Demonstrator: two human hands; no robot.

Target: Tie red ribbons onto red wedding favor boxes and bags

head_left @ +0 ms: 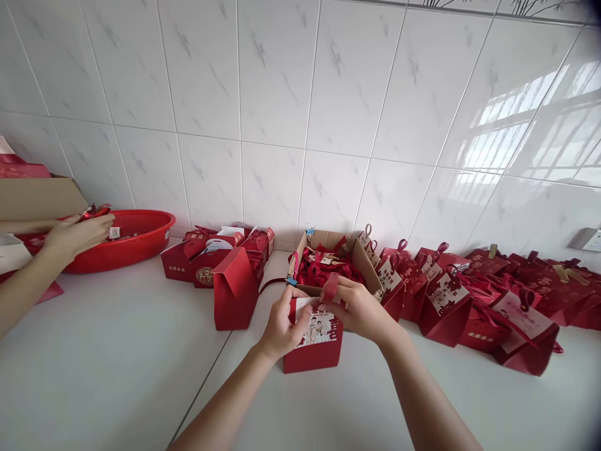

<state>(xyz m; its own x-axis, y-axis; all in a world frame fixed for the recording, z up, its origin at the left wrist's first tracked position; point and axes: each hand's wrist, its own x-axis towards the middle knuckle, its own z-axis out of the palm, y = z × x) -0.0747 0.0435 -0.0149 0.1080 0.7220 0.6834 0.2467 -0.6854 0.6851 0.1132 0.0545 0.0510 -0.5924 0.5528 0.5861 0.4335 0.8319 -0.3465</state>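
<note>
A red gift box (312, 358) with a white printed card (319, 331) on its front stands upright on the white counter. My left hand (285, 322) grips the box's upper left side, thumb on the card. At its top right, my right hand (359, 308) pinches a red ribbon loop (330, 287) that sticks up above the box. Just behind both hands sits an open cardboard box (370, 266) filled with red ribbons (323, 266). To the left, a plain red box (233, 291) stands with its top folded.
Several red boxes (444, 304) with ribbon loops line the right side by the tiled wall. More red boxes (181, 266) stand left of centre. Another person's hands (77, 235) hold something red beside a red basin (141, 241) at the far left.
</note>
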